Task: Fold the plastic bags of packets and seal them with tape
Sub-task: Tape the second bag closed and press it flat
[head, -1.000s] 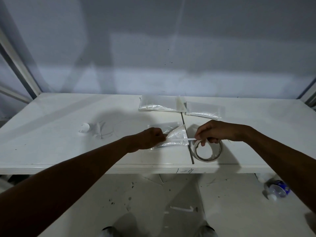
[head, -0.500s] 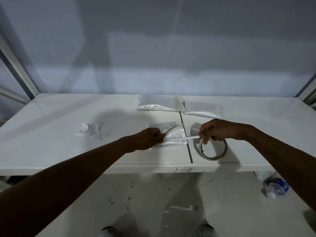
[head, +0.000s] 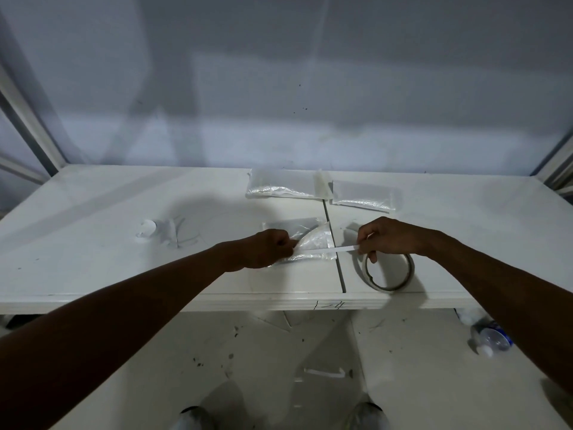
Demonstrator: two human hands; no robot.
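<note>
- Lying on the white table, just left of its centre seam: a clear plastic bag, one flap curling upward and not yet flat.
- Left hand: curled almost into a fist, pinching the bag's near-left edge. Left end of the tape strip meets the same fingertips; impossible to say which lies on top.
- Right hand: thumb and forefinger pinching the strip's other end, remaining fingers loosely curled down toward the tape roll, which lies flat just beneath. Contact with the roll: not clear.
- Strip drawn straight between both hands across the bag's near part; touching the film or just above it, cannot tell.
- Bag probably very light, thin, limp and slick, so likely to spring open once released. Best held at the folded edge and pressed flat, not taken by the loose flap.
- Tape near weightless, sticky on one face, apt to twist or cling to itself. Best gripped only at the ends and kept taut until laid down.
- Packets inside the bag: too faint to make out in the dim light.
- Strip joined to the roll or torn free: hidden under the right hand.
- Two more bags near the far edge, seemingly folded; any tape on them hard to confirm.
</note>
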